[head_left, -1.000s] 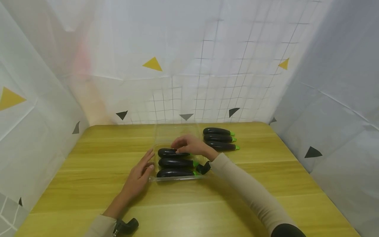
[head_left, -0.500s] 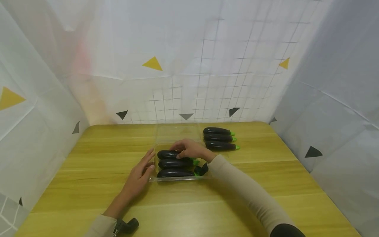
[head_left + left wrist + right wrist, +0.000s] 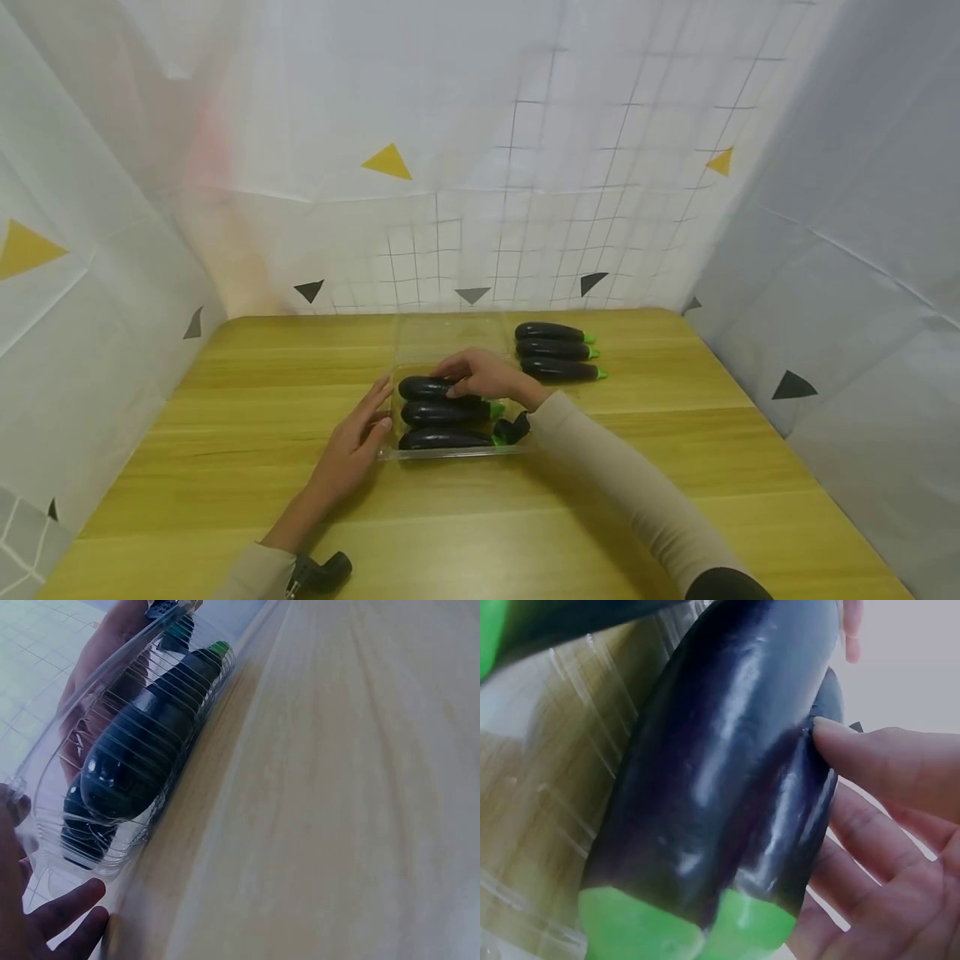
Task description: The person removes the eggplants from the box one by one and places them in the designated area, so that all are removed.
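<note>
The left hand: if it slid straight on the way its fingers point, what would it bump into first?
Most likely the clear plastic tray: the left hand already has its fingertips at the tray's near-left wall, with the eggplants just behind it.

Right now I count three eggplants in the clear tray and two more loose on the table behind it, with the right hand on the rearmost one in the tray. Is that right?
Not quite: three eggplants, not two, lie loose on the table, as the head view shows. The clear tray does hold three, and the right hand rests on the rearmost tray eggplant.
</note>
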Tool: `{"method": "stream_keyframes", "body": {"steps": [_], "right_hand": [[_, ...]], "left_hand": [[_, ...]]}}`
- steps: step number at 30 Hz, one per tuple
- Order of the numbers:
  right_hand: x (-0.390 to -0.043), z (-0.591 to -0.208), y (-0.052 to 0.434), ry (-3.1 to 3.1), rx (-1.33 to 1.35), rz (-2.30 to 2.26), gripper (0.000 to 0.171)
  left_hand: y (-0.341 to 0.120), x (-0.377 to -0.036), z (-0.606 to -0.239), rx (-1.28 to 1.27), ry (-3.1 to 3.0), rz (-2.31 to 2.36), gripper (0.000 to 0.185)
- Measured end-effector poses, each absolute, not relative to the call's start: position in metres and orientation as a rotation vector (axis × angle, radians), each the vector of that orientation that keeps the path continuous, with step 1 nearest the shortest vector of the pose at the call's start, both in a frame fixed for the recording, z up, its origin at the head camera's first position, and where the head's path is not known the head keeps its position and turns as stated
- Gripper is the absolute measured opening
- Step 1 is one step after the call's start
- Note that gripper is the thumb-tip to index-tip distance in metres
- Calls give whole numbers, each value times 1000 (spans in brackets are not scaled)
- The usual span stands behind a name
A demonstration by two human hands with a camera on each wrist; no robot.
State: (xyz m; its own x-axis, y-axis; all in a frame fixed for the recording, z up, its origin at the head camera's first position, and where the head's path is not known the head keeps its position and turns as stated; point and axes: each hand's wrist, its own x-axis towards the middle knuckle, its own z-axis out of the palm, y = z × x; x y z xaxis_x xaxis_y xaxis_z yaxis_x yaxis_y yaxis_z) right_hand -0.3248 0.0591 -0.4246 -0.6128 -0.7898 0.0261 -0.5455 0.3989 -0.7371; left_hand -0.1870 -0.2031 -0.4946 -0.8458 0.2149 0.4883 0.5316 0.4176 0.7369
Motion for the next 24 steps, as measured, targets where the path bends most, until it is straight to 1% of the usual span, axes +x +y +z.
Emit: {"method": "stream_keyframes", "body": {"steps": [24], "right_hand": [[-324,-407,73,2283,-1208,-1148,39]], "left_hand": [[-202,-186,-494,-640,-2349,-1434,49]]}}
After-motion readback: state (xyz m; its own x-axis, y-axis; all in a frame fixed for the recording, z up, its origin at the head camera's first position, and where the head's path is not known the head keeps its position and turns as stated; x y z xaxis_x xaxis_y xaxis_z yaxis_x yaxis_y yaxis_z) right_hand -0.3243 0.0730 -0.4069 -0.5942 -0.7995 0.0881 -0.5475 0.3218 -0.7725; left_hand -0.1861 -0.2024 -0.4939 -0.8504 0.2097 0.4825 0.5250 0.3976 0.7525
